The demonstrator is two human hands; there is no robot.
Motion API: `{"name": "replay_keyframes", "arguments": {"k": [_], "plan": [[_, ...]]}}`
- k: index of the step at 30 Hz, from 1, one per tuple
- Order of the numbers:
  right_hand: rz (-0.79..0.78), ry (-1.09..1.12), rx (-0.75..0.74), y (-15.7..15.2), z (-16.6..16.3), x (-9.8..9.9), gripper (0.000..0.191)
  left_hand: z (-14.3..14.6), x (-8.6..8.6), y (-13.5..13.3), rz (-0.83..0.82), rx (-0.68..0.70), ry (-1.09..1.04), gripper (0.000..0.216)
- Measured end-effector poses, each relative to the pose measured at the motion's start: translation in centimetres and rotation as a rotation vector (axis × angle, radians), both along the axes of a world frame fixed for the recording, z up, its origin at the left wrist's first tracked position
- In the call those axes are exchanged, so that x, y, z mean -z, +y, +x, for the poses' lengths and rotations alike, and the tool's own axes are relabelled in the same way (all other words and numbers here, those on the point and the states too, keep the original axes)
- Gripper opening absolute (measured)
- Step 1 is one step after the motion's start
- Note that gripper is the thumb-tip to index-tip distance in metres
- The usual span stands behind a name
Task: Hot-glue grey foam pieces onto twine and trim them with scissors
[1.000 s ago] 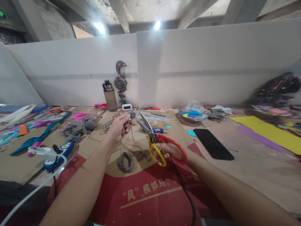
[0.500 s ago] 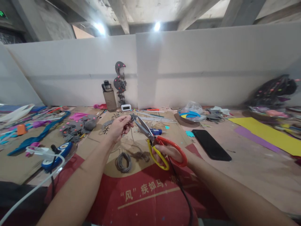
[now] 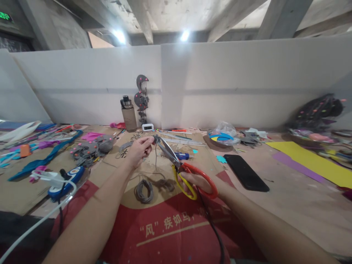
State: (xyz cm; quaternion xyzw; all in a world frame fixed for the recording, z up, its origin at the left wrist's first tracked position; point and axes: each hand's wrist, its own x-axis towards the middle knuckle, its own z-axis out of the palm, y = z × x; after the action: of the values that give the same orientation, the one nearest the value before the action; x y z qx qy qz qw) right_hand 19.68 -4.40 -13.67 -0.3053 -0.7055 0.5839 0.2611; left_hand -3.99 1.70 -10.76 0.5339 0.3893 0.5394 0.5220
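Observation:
My left hand [image 3: 140,149] is closed in a pinch on a small dark-grey knotted bit of cord [image 3: 156,139], whose exact shape is too small to make out. A strand of grey cord hangs down from it toward the cardboard. My right hand [image 3: 195,180] grips scissors [image 3: 171,154] by their red and yellow handles, with fingers through the loops. The blade tips are up at the knotted bit, right beside my left fingertips. Below, between my forearms, lies a coil of grey cord [image 3: 144,191] with a loose tail running right.
A black phone [image 3: 246,173] lies at right, near yellow paper [image 3: 313,157]. Behind the scissors is a blue glue gun [image 3: 182,156]. A blue power strip [image 3: 66,182] with a white cable sits at left. A bottle [image 3: 128,115] and a small clock [image 3: 147,127] stand at the back.
The view has tilted up slightly. Both hands keep nearly the same pose, with the scissor tips still at the grey knotted bit; the blades look a little closer together.

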Motion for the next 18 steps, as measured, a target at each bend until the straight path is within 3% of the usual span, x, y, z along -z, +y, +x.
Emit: {"name": "replay_keyframes", "arguments": {"k": [4,8,15,18], "plan": [[0.237,-0.087,0.122,-0.4,-0.3,-0.5,0.02,-0.1,-0.1,0.2,-0.006,-0.109,-0.098,0.03],[0.515,-0.114,0.281,-0.6,-1.3,-0.6,0.025,-0.2,-0.2,0.2,0.034,-0.165,-0.137,0.028],[0.482,-0.032,0.221,-0.7,-3.2,-0.4,0.032,0.3,0.0,0.0,0.021,-0.168,-0.131,0.027],[0.53,-0.057,0.262,-0.4,-3.3,0.0,0.032,0.7,-0.1,-0.2,0.016,-0.147,-0.145,0.027]]}}
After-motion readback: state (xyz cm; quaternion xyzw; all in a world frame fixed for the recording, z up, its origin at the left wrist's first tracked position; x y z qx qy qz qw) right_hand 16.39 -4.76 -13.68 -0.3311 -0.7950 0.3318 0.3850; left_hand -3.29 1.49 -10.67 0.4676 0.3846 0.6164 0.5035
